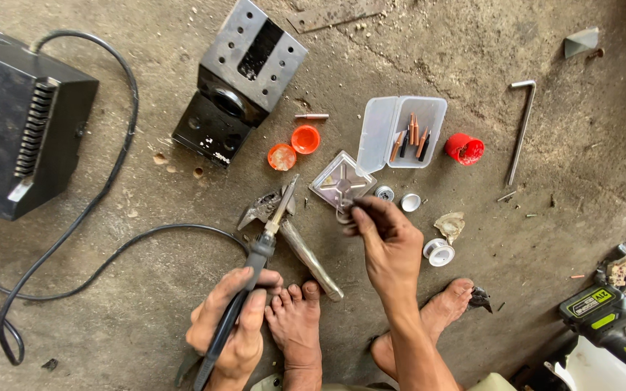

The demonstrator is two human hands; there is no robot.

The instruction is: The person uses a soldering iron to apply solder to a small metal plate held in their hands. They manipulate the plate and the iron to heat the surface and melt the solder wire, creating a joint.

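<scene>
**Two hands busy on the floor**

The left hand (232, 326) is wrapped tight around a soldering iron (255, 269), whose tip points at the pliers (264, 207). The right hand (385, 242) pinches a thin wire (343, 214) just over a small square metal tray (340, 181). Two orange caps (293, 147) lie close by on the floor (146, 304).

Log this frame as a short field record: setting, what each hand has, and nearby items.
setting: bare concrete floor, seen from above, person's bare feet in view
left hand: grips the dark handle of a soldering iron, tip pointing up-frame
right hand: pinches a thin wire over a square metal plate
nearby: clear plastic box of spare tips, two orange caps, red cap, hex key, solder spool
</scene>
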